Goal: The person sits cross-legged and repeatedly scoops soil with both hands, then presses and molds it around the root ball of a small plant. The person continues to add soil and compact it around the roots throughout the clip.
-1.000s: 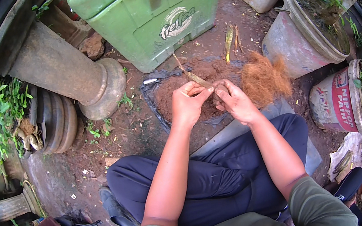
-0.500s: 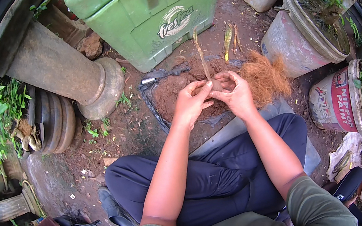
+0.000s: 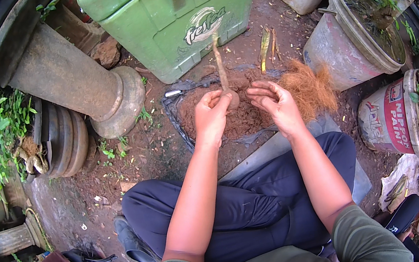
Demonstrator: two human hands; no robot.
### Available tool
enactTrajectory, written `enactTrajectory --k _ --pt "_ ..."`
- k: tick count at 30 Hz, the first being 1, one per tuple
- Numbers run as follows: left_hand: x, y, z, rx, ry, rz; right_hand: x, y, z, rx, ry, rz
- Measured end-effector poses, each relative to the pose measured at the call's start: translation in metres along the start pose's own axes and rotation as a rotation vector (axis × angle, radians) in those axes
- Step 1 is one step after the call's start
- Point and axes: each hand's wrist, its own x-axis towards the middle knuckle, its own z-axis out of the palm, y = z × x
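My left hand [image 3: 212, 118] pinches a thin brown plant cutting [image 3: 220, 69] near its lower end, its stem standing upright. A rounded lump of soil [image 3: 234, 99] sits at the foot of the stem, beside my left fingertips. Just to the right, my right hand [image 3: 279, 106] is apart from the cutting, fingers loosely curled and spread, with nothing visible in it. Both hands hover over a heap of dark brown soil [image 3: 252, 122] lying on a black plastic sheet [image 3: 173, 116]. Beyond my right hand lies a tuft of orange-brown coconut fibre [image 3: 307, 88].
A green cooler box [image 3: 151, 41] stands at the far side. Buckets [image 3: 336, 50] and a paint pail [image 3: 370, 127] line the right. On the left are a concrete pillar [image 3: 68, 71] and a ribbed black pot [image 3: 65, 137]. Dry leaf strips [image 3: 265, 51] lie beyond the soil.
My right hand has come away from the soil lump and moved right. My left hand has shifted slightly left with the cutting, leaving the lump in plain view.
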Motion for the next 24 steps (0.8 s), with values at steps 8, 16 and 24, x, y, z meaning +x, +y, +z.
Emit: enactTrajectory --k 8,16,24 --pt "0.016 -0.004 -0.017 0.008 0.189 0.056 0.003 0.025 -0.022 -1.055 0.011 0.015" --pt "0.015 -0.007 -0.017 -0.028 0.172 0.044 0.001 0.054 -0.009 -1.272 0.019 -0.175" --pt "0.016 -0.01 -0.016 -0.017 0.154 0.052 -0.004 0.05 -0.006 -1.298 -0.023 -0.166"
